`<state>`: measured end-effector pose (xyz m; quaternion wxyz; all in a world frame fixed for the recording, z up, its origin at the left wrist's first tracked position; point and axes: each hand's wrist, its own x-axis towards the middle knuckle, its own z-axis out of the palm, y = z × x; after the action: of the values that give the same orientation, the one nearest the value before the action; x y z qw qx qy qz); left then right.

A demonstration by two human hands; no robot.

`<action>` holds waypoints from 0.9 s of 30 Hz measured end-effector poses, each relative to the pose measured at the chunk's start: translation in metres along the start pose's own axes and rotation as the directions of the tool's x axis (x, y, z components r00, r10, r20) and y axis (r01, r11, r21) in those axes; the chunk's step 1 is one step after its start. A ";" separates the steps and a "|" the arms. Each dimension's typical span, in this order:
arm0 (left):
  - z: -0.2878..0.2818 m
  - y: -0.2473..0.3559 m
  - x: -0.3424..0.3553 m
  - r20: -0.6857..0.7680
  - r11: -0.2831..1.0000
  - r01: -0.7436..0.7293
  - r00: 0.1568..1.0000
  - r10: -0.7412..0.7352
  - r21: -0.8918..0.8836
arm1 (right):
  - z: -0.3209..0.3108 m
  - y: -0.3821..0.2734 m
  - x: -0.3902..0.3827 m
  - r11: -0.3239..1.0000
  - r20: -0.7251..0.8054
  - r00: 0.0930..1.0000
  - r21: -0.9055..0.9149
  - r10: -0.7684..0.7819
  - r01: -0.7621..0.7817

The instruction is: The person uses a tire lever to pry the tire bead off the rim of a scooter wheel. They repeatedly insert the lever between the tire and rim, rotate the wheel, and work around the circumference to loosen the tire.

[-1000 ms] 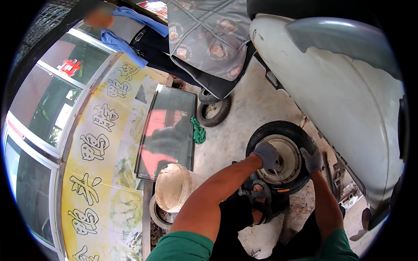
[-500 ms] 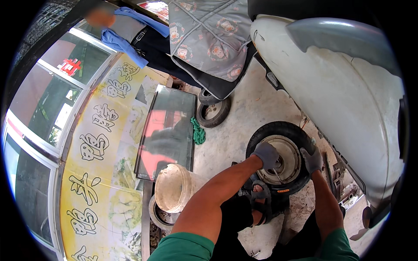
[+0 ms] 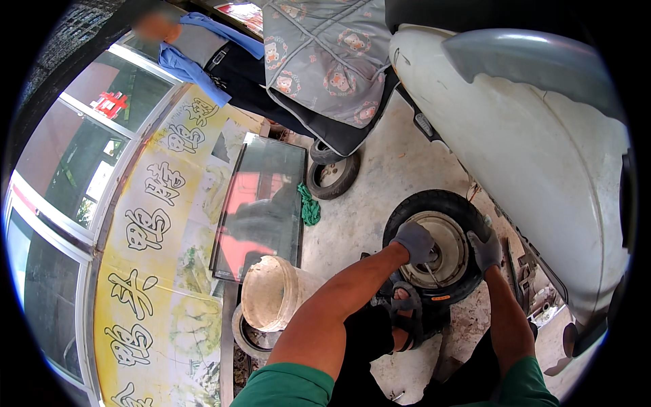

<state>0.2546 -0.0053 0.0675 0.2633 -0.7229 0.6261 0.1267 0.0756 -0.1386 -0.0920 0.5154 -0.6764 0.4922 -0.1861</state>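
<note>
My left hand [image 3: 413,241], in a grey glove, is closed at the hub of a wheel [image 3: 449,249] with a black tyre and cream rim, around a metal piece from which a thin rod [image 3: 430,275] slants down across the rim; exactly what it grips is partly hidden. My right hand [image 3: 485,248], also gloved, grips the right side of the tyre. My sandalled foot [image 3: 407,315] is against the wheel's lower left.
A white scooter body [image 3: 522,163] fills the right. On the left are a bucket [image 3: 268,292], glass panel [image 3: 258,197], green cloth [image 3: 308,207], spare tyres [image 3: 339,176] and yellow sign [image 3: 146,258]. A person [image 3: 210,51] in blue is at top beside a padded grey cover [image 3: 322,57].
</note>
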 end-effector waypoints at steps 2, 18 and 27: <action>-0.002 0.001 0.000 -0.002 1.000 0.005 1.000 -0.005 0.000 | 0.001 0.007 0.005 1.000 0.019 1.000 -0.004 -0.005 0.005; 0.006 -0.001 0.001 -0.060 1.000 0.002 0.998 -0.003 -0.012 | -0.001 0.005 0.003 0.999 0.040 0.999 0.039 -0.032 0.030; 0.007 0.000 -0.001 -0.098 0.998 0.019 0.995 -0.025 -0.058 | -0.002 0.002 0.003 1.000 0.070 0.997 -0.010 0.029 -0.028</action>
<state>0.2552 -0.0007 0.0617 0.2129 -0.7423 0.6265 0.1056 0.0745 -0.1426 -0.0941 0.5320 -0.6776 0.4843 -0.1528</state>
